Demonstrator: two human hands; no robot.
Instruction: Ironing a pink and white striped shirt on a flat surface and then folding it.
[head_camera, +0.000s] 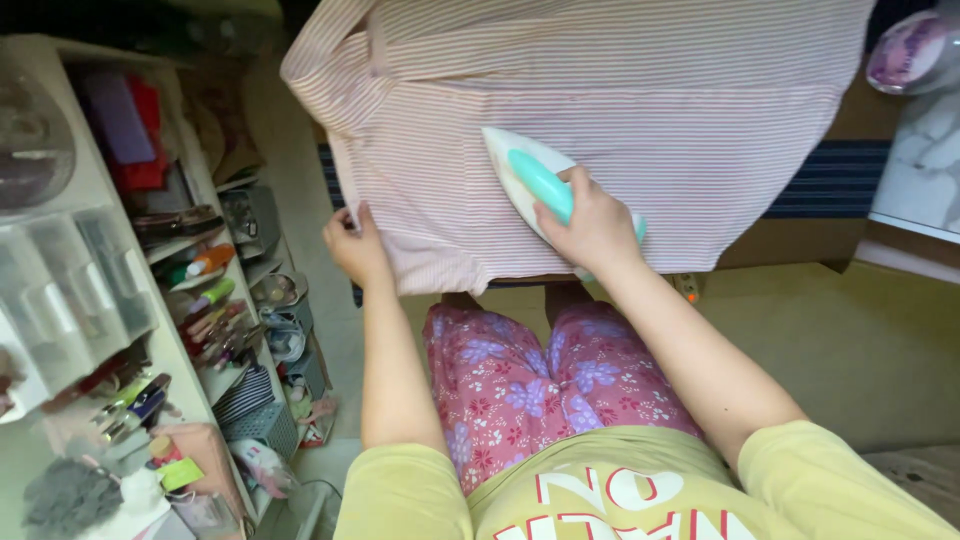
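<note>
A pink-and-white striped shirt (620, 100) lies spread over an ironing surface in front of me. My right hand (592, 225) grips the teal handle of a white and teal iron (525, 175), which rests flat on the shirt near its lower edge, tip pointing up and left. At the shirt's lower left edge, my left hand (355, 245) pinches the fabric and holds it taut. Below the shirt I see my pink floral trousers and yellow top.
A white shelf unit (120, 290) packed with bottles, tubes, baskets and clear drawers stands close on the left. A dark blue striped cloth (830, 180) shows under the shirt at right. A marbled surface with a purple-patterned object (910, 50) sits at the far right.
</note>
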